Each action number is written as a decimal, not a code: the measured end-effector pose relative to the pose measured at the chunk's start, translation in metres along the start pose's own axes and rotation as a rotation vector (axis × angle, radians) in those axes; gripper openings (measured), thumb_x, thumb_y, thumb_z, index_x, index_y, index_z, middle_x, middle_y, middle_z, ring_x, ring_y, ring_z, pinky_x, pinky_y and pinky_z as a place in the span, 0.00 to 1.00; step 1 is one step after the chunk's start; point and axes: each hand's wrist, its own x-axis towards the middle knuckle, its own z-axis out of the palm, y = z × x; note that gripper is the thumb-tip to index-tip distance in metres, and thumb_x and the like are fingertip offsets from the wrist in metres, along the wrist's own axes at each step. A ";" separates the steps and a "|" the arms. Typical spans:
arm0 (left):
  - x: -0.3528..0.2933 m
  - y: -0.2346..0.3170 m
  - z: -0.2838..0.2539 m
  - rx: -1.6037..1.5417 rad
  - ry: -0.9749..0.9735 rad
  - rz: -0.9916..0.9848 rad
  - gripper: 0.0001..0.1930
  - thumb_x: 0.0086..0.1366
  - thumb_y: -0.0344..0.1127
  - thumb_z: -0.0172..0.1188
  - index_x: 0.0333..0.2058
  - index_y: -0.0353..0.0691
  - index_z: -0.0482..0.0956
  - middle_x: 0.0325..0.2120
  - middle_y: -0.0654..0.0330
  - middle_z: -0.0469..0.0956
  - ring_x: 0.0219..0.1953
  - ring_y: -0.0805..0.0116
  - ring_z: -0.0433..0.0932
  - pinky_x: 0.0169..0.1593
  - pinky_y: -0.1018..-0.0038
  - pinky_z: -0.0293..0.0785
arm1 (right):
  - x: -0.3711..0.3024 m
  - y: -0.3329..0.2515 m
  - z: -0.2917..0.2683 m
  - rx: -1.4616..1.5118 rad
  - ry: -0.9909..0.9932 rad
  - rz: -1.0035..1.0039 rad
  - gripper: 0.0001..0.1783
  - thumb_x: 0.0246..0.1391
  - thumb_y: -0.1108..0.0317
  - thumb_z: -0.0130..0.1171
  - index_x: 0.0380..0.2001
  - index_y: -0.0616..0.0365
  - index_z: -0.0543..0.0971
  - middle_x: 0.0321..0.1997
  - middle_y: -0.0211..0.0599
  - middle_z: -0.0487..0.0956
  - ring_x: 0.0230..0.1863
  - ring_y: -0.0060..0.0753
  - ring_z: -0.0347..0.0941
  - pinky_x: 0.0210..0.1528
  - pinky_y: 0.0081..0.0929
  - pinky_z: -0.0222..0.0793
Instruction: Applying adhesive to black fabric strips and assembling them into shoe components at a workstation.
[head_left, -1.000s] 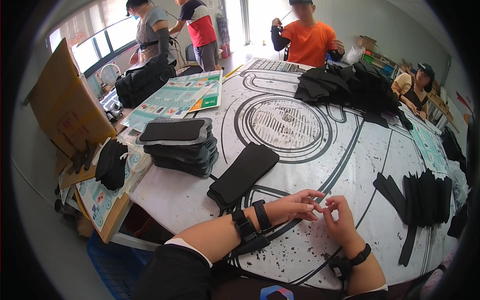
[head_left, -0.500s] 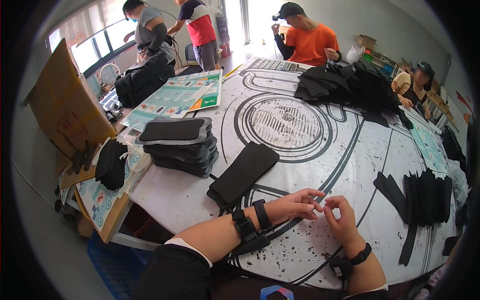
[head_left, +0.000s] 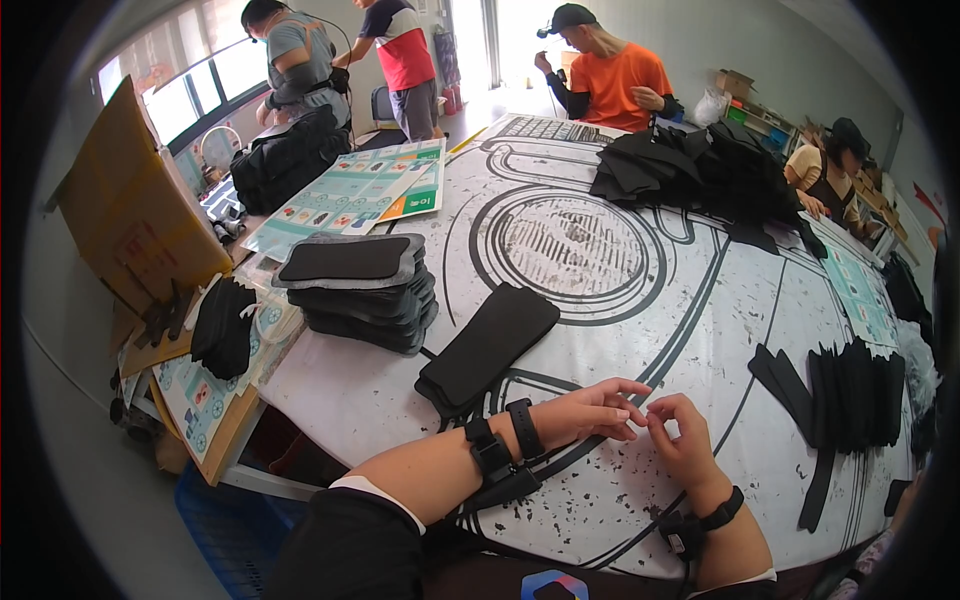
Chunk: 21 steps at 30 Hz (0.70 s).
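My left hand (head_left: 597,411) reaches over the near part of the table, its fingers stretched out and slightly spread, holding nothing. Close to its fingertips, my right hand (head_left: 686,440) is loosely curled, thumb and forefinger bent toward the left hand. Nothing shows between the fingers; whether the two hands touch is hard to tell. Just beyond my left wrist lies a small stack of long black padded pieces (head_left: 490,345) with rounded ends. Behind it to the left stands a taller pile of black pads with grey edges (head_left: 345,262).
The table (head_left: 690,350) has a printed line drawing. Black strips (head_left: 850,395) lie at the right, a heap of black pieces (head_left: 700,175) at the far side. Printed sheets (head_left: 350,195), a bundled black stack (head_left: 222,328) and a cardboard box (head_left: 135,190) stand left. Several people are around the table.
My hands have hardly moved. Across the table, the person in orange and the person at far right have shifted slightly; the person in grey at the back left has turned and straightened.
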 end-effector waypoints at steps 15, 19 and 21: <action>0.000 0.000 0.000 0.082 0.003 0.028 0.27 0.61 0.33 0.52 0.58 0.39 0.54 0.32 0.64 0.67 0.37 0.75 0.70 0.46 0.77 0.67 | 0.000 -0.003 0.000 0.009 -0.013 0.017 0.07 0.46 0.78 0.56 0.31 0.61 0.72 0.26 0.36 0.72 0.27 0.27 0.70 0.31 0.21 0.66; -0.001 0.002 0.004 0.082 0.020 0.033 0.28 0.59 0.30 0.53 0.57 0.38 0.56 0.28 0.67 0.65 0.32 0.78 0.67 0.42 0.81 0.66 | -0.001 -0.003 0.000 0.008 -0.014 0.015 0.07 0.46 0.79 0.56 0.31 0.61 0.72 0.26 0.36 0.72 0.26 0.27 0.70 0.31 0.21 0.65; -0.002 0.002 0.005 0.101 0.026 0.037 0.28 0.58 0.28 0.54 0.56 0.38 0.57 0.27 0.67 0.66 0.32 0.79 0.67 0.41 0.81 0.66 | -0.001 -0.003 0.001 0.013 -0.009 0.002 0.06 0.46 0.79 0.56 0.31 0.61 0.72 0.26 0.36 0.72 0.26 0.27 0.70 0.31 0.21 0.65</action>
